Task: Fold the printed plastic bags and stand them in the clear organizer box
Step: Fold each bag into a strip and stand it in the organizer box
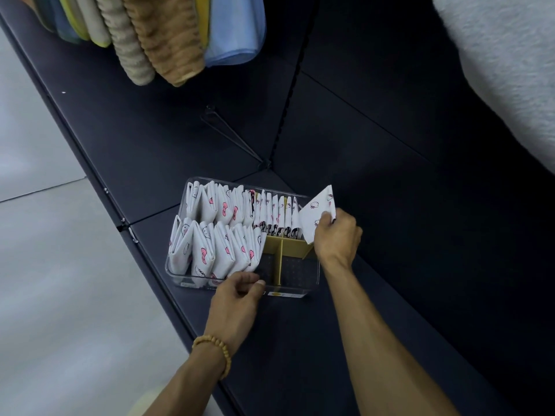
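Note:
A clear organizer box (288, 291) sits on a dark shelf (315, 340). Several folded white printed bags (216, 247) stand in rows in its left and back parts. Yellow dividers (282, 256) split the bare front right part. My right hand (338, 237) grips one folded printed bag (316, 213) just above the box's right end. My left hand (240, 291) rests at the box's front wall, its fingers curled at the rim beside the front row of bags; whether it grips the wall I cannot tell.
Towels and cloths (156, 34) in beige, yellow and blue hang above the shelf at the top left. A white fluffy item (507, 64) fills the top right. A metal hook (228, 133) juts from the dark back panel. Pale floor (60, 265) lies to the left.

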`<state>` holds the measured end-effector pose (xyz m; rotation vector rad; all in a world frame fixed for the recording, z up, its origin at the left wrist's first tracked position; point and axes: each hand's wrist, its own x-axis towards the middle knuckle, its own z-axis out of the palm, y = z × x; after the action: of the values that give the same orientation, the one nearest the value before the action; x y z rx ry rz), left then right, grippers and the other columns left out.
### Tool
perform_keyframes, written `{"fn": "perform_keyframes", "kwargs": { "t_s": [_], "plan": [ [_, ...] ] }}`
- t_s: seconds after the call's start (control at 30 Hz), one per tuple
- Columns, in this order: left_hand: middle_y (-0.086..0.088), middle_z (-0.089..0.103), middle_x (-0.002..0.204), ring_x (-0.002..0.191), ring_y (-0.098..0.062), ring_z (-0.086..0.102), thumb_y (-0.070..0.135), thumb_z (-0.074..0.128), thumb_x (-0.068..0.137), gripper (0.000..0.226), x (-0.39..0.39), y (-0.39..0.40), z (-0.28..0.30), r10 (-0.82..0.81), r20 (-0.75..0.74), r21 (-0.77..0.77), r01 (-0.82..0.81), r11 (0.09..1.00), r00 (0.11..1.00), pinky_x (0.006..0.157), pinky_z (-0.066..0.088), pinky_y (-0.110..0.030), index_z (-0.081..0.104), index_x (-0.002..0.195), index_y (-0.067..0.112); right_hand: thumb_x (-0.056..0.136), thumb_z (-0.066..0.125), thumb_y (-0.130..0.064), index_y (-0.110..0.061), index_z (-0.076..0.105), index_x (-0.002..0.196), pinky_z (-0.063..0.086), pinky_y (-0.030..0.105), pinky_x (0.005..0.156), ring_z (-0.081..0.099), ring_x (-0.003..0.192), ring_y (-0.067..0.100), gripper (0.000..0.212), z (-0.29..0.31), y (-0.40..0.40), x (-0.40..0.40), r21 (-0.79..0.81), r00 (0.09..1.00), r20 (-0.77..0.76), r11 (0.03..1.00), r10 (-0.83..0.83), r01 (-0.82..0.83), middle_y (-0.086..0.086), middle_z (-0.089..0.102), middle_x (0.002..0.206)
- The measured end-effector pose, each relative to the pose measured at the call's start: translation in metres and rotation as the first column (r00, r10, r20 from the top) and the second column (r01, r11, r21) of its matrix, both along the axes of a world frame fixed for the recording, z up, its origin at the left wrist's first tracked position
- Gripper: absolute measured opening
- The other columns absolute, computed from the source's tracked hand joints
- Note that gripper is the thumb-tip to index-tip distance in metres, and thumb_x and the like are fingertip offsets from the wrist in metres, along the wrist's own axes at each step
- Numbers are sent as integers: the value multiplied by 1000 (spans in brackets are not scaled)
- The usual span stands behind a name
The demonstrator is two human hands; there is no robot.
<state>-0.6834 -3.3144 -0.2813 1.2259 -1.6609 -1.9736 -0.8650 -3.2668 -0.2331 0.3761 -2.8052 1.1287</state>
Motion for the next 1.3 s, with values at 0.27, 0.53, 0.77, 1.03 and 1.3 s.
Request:
{"fn": "perform_keyframes", "kwargs": {
  "t_s": [0.27, 0.53, 0.77, 1.03, 1.3],
  "plan": [
    [-5, 70, 93, 92, -20, 66, 16, 64, 91, 5, 0, -3, -1, 3, -8, -2, -3, 1000, 1000, 88, 52, -37, 66, 93, 20, 98, 52, -13, -2, 63, 81, 53, 38, 58, 61, 63, 25, 23, -6, -4, 1, -61, 997, -77, 998, 9, -14, 12, 67, 74],
    [-4, 71, 90, 91, -20, 66, 16, 64, 91, 5, 0, -5, -5, 5, -15, 10, -4, 1000, 1000, 88, 51, -38, 66, 92, 20, 98, 55, -25, -14, 67, 112, 57, 41, 73, 67, 83, 24, 21, -10, -9, 8, 102, 971, 82, 968, 222, -230, 6, 72, 97],
    [-3, 70, 88, 89, -19, 65, 16, 64, 91, 5, 2, -6, -7, 4, -21, 15, -4, 1000, 1000, 85, 51, -36, 66, 92, 20, 93, 61, -20, -16, 70, 99, 57, 33, 68, 69, 80, 18, 11, -3, -8, 9, 70, 992, -23, 990, 124, -122, -2, 74, 89],
    [-3, 71, 87, 89, -18, 66, 16, 64, 91, 5, 1, -6, -7, 1, -20, 9, 0, 1000, 1000, 85, 51, -34, 66, 92, 20, 93, 62, -22, -12, 72, 94, 58, 33, 66, 68, 74, 16, 15, -10, -8, 10, 42, 988, 3, 987, 156, -156, 0, 73, 83],
    [-3, 72, 87, 89, -18, 66, 15, 64, 90, 6, 1, -7, -8, 11, -11, 9, -11, 1000, 1000, 86, 51, -34, 67, 91, 21, 94, 61, -19, -10, 73, 94, 59, 33, 64, 69, 71, 18, 15, -11, -17, 2, 68, 985, 67, 984, 158, -162, 1, 71, 79]
  ]
}}
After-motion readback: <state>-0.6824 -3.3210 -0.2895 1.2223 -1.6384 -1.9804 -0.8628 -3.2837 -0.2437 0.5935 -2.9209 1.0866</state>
